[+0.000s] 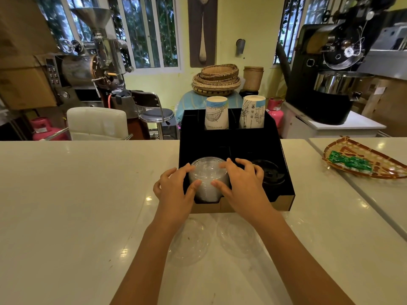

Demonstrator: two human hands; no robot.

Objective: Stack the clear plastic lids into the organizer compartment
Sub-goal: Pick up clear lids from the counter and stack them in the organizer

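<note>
Left hand (pixel 176 190) & right hand (pixel 240 183) cup the clear lid stack (pixel 208 179), sitting in the organizer's (pixel 284 172) front-left compartment. Press evenly, keep stack square w/ walls. Approx two loose lids (pixel 191 243) lie on the counter (pixel 66 205), faint, hard to count.

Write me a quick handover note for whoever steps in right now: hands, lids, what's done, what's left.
Left hand and right hand: both cupped around the stack of clear lids, fingers on its top and sides.
The stack sits in the front left compartment of the black organizer, rising above the rim.
Dark lids fill the front right compartment; two paper cup stacks stand at the back.
Done: most lids are in.
Left: two loose clear lids lie flat on the counter in front of the organizer; add them on top.
</note>
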